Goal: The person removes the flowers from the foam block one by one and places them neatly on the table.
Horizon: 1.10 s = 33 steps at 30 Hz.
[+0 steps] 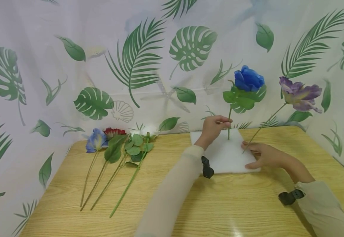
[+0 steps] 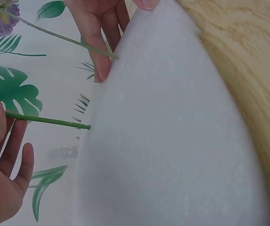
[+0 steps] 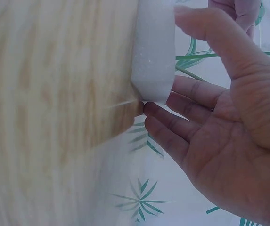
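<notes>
Between thumb and fingers, my left hand [image 1: 214,127] pinches the green stem [image 2: 50,120] of a blue artificial rose [image 1: 249,79], held nearly upright. The stem's lower end meets the top of a white foam board [image 1: 223,158]; whether it has entered the foam I cannot tell. My right hand [image 1: 268,155] grips the board's right side, its thumb near the front corner and its fingers [image 3: 172,129] along the edge. A purple artificial flower [image 1: 300,93] stands in the board close to the right fingers, its thin stem leaning right.
On the wooden table [image 1: 71,171], several artificial flowers lie at the left: a light blue one [image 1: 96,141], a red one [image 1: 114,132] and a white one [image 1: 140,129] among green leaves, stems pointing toward me. A leaf-patterned curtain [image 1: 148,75] hangs close behind the table.
</notes>
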### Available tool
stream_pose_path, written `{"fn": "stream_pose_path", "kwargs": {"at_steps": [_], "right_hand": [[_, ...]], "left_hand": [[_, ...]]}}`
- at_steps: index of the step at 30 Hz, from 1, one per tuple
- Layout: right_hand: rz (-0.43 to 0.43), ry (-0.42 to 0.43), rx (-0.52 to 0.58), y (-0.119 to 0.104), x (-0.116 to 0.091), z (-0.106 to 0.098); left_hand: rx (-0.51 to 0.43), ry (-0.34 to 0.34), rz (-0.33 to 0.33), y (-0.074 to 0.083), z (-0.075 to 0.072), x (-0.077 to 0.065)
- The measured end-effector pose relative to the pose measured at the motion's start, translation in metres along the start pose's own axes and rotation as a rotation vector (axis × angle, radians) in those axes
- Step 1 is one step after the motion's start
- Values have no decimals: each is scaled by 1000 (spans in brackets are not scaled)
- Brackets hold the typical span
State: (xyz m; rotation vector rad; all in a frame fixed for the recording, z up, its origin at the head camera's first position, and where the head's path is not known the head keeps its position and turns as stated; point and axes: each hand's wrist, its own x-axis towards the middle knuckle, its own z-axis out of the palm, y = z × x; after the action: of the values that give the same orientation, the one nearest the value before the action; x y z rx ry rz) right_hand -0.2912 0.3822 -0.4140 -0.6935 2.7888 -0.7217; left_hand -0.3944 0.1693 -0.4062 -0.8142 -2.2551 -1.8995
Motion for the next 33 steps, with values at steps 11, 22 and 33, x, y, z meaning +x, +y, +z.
{"fn": "stream_pose_path", "kwargs": {"at_steps": [11, 22, 33], "right_hand": [[-2, -7, 11, 1, 0, 3], [22, -14, 17, 2, 1, 2], [9, -15, 96, -1, 1, 1]], "left_hand": [[-97, 17, -32, 1, -3, -2], [-16, 95, -59, 2, -6, -5], [11, 139, -79, -1, -8, -5]]}}
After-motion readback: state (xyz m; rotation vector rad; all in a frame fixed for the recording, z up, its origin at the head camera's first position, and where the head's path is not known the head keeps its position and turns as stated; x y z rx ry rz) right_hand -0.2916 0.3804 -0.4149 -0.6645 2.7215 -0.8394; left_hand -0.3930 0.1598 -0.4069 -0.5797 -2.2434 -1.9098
